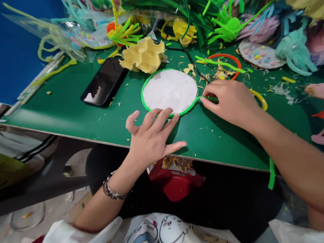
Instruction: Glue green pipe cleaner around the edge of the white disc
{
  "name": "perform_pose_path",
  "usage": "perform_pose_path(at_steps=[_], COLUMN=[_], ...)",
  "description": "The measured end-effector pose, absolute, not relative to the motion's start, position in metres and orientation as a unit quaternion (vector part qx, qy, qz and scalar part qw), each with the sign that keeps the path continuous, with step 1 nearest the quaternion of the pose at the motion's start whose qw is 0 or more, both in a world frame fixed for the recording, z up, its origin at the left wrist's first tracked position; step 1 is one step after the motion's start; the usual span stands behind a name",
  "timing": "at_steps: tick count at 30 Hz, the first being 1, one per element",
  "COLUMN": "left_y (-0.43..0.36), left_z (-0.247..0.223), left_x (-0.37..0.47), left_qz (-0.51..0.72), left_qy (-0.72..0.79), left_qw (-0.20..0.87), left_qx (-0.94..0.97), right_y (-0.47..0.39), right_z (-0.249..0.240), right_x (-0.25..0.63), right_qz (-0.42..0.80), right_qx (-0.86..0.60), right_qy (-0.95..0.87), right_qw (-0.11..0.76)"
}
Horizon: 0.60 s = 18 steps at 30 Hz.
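A round white disc lies flat on the green table, its edge wrapped with a bright green pipe cleaner. My left hand has its fingers spread, with several fingertips pressing on the disc's near rim. At the right side of the disc my right hand pinches the loose length of the green pipe cleaner between thumb and forefinger. Beneath that hand and forearm part of the strip is hidden; a green fuzzy end hangs over the table's front edge.
A black phone and a yellow egg-carton piece lie left and behind the disc. Orange pipe cleaner, scraps and a dotted disc lie behind my right hand. Another person's fingers show at the right edge.
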<state>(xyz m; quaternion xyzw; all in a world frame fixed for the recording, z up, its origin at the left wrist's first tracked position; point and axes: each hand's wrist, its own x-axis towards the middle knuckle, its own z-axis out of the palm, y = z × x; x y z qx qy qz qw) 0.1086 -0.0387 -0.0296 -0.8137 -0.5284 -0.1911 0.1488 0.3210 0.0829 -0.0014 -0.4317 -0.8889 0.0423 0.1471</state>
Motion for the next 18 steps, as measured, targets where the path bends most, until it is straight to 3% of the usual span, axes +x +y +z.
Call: perform_pose_path(at_steps=[18], left_y=[-0.044], left_z=[-0.0362], left_x=[0.1101], left_qz=[-0.261], left_qy=[-0.542], left_qw=[0.187], left_qx=[-0.776], right_y=[0.0818], right_z=[0.0042], right_x=[0.3204], right_qz=[0.023], right_qx=[-0.45], right_qy=[-0.889], right_qw=[0.087])
